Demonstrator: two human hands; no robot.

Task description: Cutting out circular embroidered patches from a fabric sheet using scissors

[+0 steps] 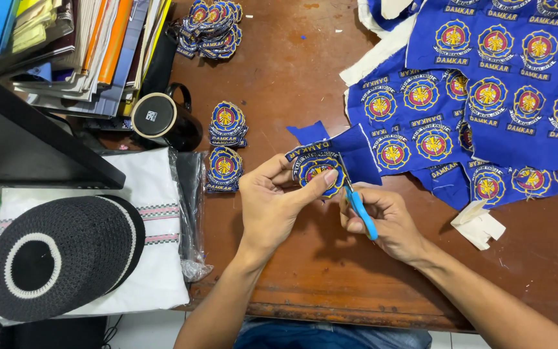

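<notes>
- Nearest to us, our two forearms come up over the front edge of the wooden surface and meet near its middle.
- Our left hand pinches an embroidered blue badge, thumb on its face and fingers behind, and holds it just above the surface.
- Our right hand is closed round the blue handles of a small pair of scissors; the blades run up and to the left, toward the badge's right edge, and seem to touch it there.
- So the badge lies directly up and left of our right hand, and our left hand is the one on it. A flap of blue cloth hangs on at the badge's upper right, across the line of the blades.
- Left of our hands sit two small stacks of cut badges, then a black mug and a folded white garment in clear wrap with a black knitted cap on it.
- A white backing scrap lies to our right.
- Farther right, a big blue sheet of uncut badges spreads to the far edge.
- At the far left, another pile of badges sits beside stacked books and folders.
</notes>
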